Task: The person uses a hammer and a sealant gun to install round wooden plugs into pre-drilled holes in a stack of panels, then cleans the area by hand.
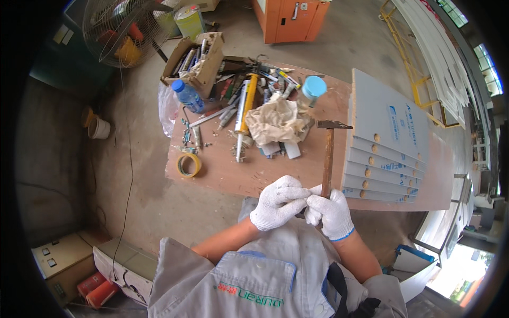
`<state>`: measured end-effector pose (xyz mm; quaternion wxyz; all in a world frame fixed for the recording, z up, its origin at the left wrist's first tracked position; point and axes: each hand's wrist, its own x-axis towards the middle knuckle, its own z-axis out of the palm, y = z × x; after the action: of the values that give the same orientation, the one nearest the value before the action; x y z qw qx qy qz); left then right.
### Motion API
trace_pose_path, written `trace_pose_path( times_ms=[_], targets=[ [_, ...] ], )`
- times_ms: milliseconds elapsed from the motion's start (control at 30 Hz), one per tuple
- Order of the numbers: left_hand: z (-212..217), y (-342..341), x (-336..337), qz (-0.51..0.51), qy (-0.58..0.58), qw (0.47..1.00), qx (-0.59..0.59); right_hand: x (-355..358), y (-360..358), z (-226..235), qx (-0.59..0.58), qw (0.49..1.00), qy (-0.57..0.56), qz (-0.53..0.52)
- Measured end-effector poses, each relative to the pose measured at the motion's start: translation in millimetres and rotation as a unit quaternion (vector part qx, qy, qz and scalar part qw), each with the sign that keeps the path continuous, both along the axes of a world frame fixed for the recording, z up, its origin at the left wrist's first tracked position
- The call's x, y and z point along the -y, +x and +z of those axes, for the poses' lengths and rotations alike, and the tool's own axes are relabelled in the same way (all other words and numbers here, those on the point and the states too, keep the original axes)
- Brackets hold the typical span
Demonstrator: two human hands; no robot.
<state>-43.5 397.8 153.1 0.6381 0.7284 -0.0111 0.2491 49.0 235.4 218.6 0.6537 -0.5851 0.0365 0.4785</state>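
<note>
In my right hand (333, 214), in a white knit glove with a blue cuff edge, is a hammer (328, 159). Its worn wooden handle points up and away from me, with the dark metal head at the far end. My left hand (278, 203), gloved alike, is closed and meets the right hand's fingertips beside the handle. Whatever its fingers may pinch is hidden. Both hands are in front of my body, by the near edge of the brown tabletop (222, 180). Right of the hammer lies a fanned stack of pale grey panels (379, 132) with round holes along their edges.
On the table are a crumpled cloth (278, 121), a yellow caulking gun (250, 103), a tape roll (189, 165), a blue-capped bottle (187, 97), a blue-lidded jar (313, 89) and a cardboard box (196, 61) of tubes. Beyond stand a fan (124, 32) and an orange cabinet (297, 21).
</note>
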Motion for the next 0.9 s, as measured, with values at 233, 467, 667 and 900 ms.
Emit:
trace_pose_path(
  times_ms=[233,467,667,900],
  targets=[
    [12,15,109,-0.075,-0.176,0.963,-0.190,115,21,6,0.074,0.997,-0.023,-0.006],
    [42,37,181,-0.101,0.093,0.988,-0.065,216,27,18,0.160,0.984,-0.053,0.052],
    [63,51,212,-0.124,0.211,0.970,0.005,260,29,37,0.330,0.933,-0.104,0.100],
    [79,62,226,-0.159,0.202,0.966,-0.033,271,34,48,0.365,0.920,-0.108,0.088]
  ],
)
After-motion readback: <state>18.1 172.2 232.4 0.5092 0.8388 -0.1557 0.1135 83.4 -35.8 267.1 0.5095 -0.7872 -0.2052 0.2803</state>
